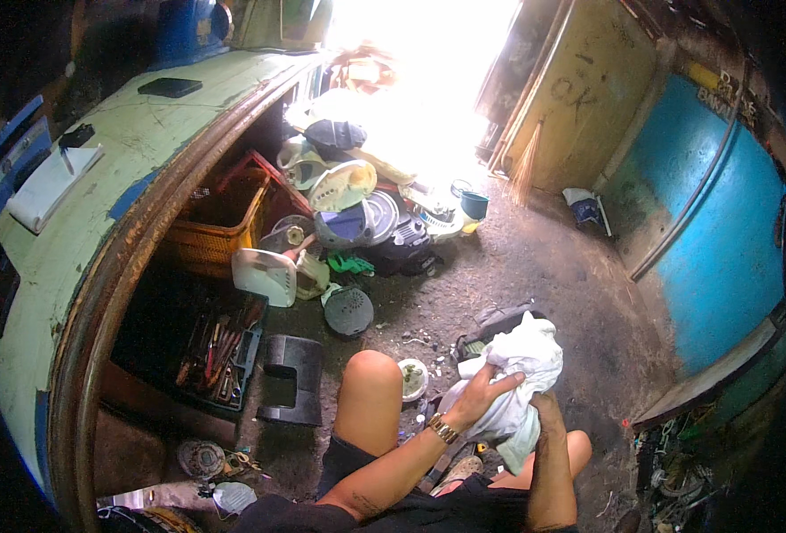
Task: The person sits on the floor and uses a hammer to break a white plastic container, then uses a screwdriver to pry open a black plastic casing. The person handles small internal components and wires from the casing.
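Note:
A crumpled white cloth [524, 346] is bunched up above my knees. My left hand [482, 391], with a metal watch at the wrist, grips it with the thumb laid across it. My right hand [546, 410] holds the lower right part, its fingers largely hidden in the fabric. Behind the cloth lies a dark grey object [490, 324] that I cannot make out. A small white bowl with bits inside [412, 379] sits beside my left knee.
An open toolbox [224, 355] and a black plastic housing [291, 377] are at left, under a green bench [162, 124]. An orange crate [211, 231] and piled plastic parts [357, 213] stand beyond. A broom [524, 160] leans near the bright doorway; a blue panel [704, 222] is at right.

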